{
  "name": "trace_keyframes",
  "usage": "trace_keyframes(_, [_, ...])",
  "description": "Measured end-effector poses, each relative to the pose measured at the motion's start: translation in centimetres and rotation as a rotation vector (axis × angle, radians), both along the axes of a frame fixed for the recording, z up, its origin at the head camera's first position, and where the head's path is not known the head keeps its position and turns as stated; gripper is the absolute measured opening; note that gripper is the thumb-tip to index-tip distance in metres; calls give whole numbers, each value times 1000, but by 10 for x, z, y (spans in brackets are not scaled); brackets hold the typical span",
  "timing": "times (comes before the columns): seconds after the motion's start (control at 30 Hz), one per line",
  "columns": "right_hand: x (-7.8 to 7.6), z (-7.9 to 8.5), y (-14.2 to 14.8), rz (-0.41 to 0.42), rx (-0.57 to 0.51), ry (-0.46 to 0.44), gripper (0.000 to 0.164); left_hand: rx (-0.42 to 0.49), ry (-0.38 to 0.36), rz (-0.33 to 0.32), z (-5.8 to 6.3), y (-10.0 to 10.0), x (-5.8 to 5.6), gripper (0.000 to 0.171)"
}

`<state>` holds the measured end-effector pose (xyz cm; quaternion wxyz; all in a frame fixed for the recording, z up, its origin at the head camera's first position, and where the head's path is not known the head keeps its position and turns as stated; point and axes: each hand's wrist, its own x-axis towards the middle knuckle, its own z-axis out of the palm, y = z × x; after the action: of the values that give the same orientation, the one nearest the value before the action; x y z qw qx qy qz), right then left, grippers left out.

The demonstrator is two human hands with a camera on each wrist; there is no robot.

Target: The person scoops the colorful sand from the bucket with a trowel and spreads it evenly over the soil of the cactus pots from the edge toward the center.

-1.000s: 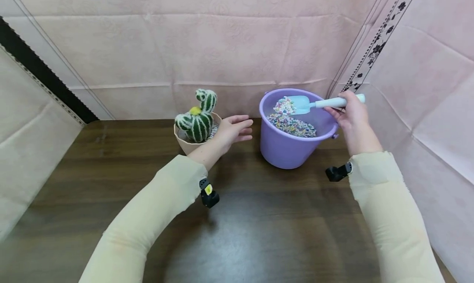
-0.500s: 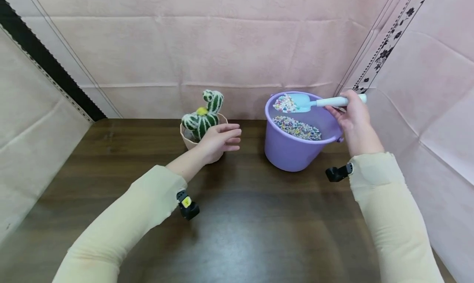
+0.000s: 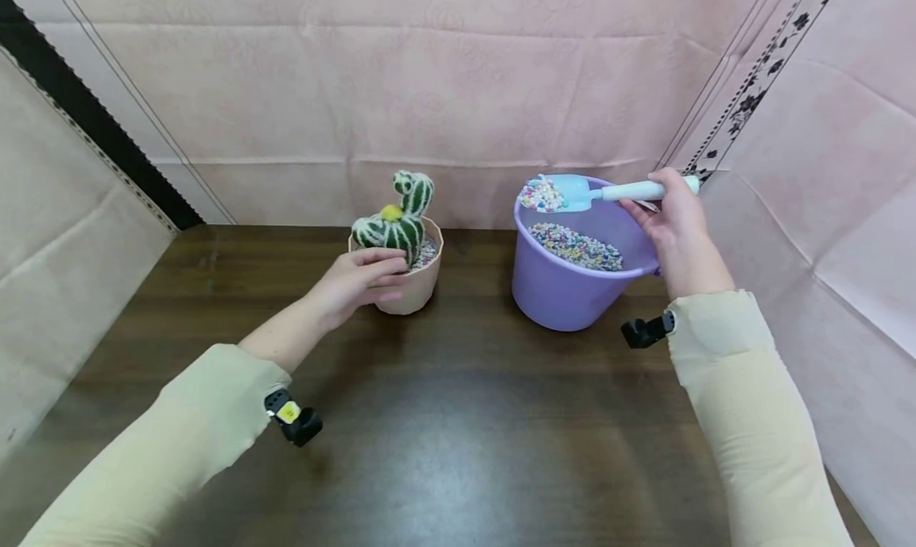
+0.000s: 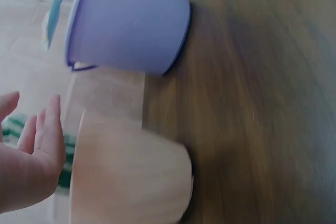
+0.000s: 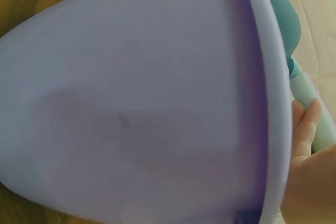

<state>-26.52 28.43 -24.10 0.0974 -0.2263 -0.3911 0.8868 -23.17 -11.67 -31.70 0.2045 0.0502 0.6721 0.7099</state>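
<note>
My right hand [image 3: 676, 217] grips the pale handle of a light blue scoop shovel [image 3: 575, 193], held level over the purple bucket [image 3: 554, 296]. A heap of small pastel pebbles [image 3: 541, 195] fills the scoop's blade, and more multicoloured pebbles [image 3: 576, 246] lie inside the bucket. My left hand [image 3: 358, 281], fingers extended, is in front of a beige plant pot [image 3: 418, 287] and overlaps its left side in the head view. A fuzzy green-and-white cactus [image 3: 390, 235] with a yellow flower stands in that pot, among pale pebbles. In the left wrist view the fingers [image 4: 50, 129] appear beside the pot's rim.
Pot and bucket stand side by side on a dark brown wooden table [image 3: 444, 420], near its back edge. Pale cloth walls [image 3: 458, 94] enclose the back and both sides. A small black camera [image 3: 293, 420] is strapped to each wrist.
My left hand has moved left, from between the pot and bucket to the pot's front left. The loaded scoop has risen slightly and shifted left over the bucket's rim.
</note>
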Motion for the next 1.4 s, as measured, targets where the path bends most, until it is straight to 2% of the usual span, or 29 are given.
trace_keyframes(0.17, [-3, 0, -3, 18, 2, -3, 17, -45, 6, 30, 4, -29, 1, 43])
trace_keyframes(0.33, [-5, -1, -6, 28, -19, -11, 17, -69, -12, 126, 3, -48, -6, 35])
trace_keyframes(0.4, [-6, -2, -9, 32, -28, -16, 18, -87, -21, 175, 0, -54, -10, 39])
trace_keyframes(0.53, [-4, -2, -15, 45, -47, -25, 18, -139, -46, 248, -10, -62, -20, 57])
trace_keyframes(0.63, [-3, -3, -19, 51, -55, -25, 17, -160, -76, 252, -20, -60, -26, 65])
trace_keyframes(0.77, [-3, -3, -22, 57, -50, -27, 17, -177, -91, 215, -29, -50, -32, 63])
trace_keyframes(0.9, [-4, -5, -25, 63, -42, -32, 17, -167, -80, 212, -29, -41, -39, 59])
trace_keyframes(1.07, [-7, -8, -31, 110, -18, -45, 14, -147, -100, 232, -25, -34, -49, 54])
trace_keyframes(1.23, [-8, -12, -41, 126, 14, -34, 12, -144, -77, 296, -25, -27, -57, 49])
trace_keyframes(1.4, [-9, -16, -48, 168, 38, -34, 15, -161, -23, 437, -27, -16, -59, 43])
